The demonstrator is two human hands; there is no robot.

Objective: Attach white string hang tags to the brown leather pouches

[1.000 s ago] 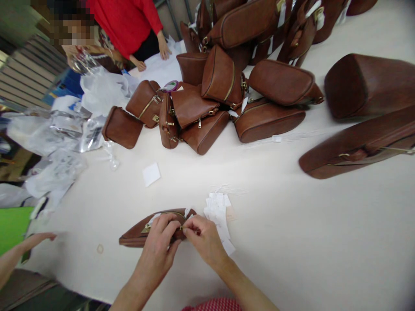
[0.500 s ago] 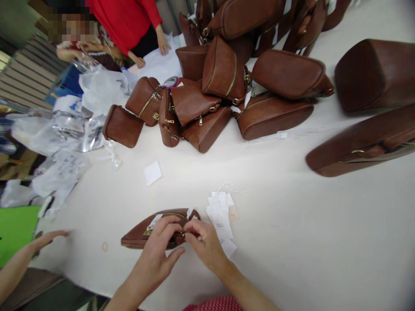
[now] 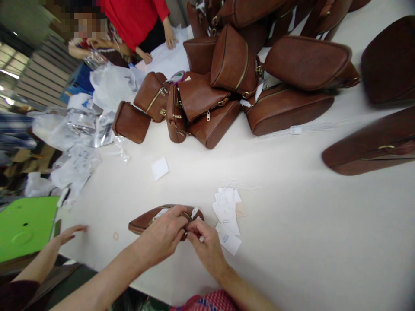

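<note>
A small brown leather bag (image 3: 142, 221) with a gold zipper lies on its side on the white table in front of me. A white tag (image 3: 194, 212) sticks up at its right end. My left hand (image 3: 167, 232) reaches over the bag, fingers bent and closed on its right end. Just beside it, my right hand (image 3: 205, 245) pinches thumb and forefinger together at the same end; the small piece between them is hidden. Printed paper tags (image 3: 227, 218) with white strings lie in a loose pile right of the bag.
Many brown leather bags (image 3: 194, 99) are heaped at the back. A folded white paper (image 3: 160, 168) and a rubber band (image 3: 116, 236) lie on the table. Plastic wrapping (image 3: 76, 166) and a green plastic piece (image 3: 26, 224) sit left. A co-worker's hand (image 3: 73, 233) rests nearby; other people stand behind.
My left hand has rolled over, its thumb now tucked in at the bag's end instead of spread. The right hand keeps its pinch. The whole view has shifted slightly.
</note>
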